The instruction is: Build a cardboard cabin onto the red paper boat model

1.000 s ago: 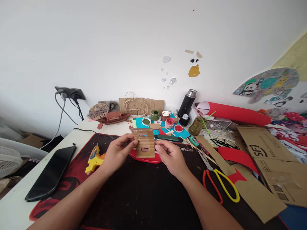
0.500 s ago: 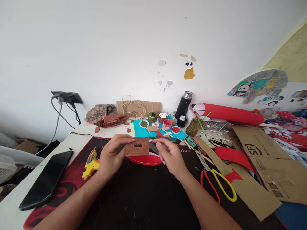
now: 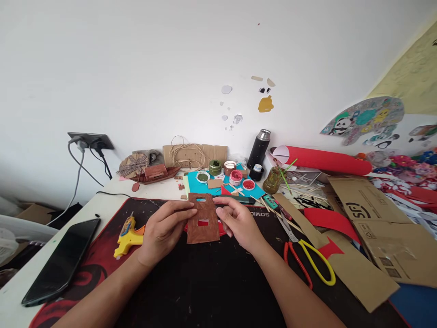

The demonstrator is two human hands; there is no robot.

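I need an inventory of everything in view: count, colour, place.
Painted card: one, brown, centre
Glue gun: one, yellow, centre left
Phone: one, black, left
Scissors: one, red, yellow, right
Model boat: one, brown, back left
Paint jars: three, green, brown, red, back
Flask: one, black, back
Paper roll: one, red, back right
Box: one, brown, far right
Socket: one, dark, back left
Mat: one, black, red, underneath
Scraps: uncountable, mixed, right
Left hand: one, bare, card's left
Right hand: one, bare, card's right

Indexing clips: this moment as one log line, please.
left hand: holds brown cardboard piece | right hand: at its right edge | glue gun: on mat
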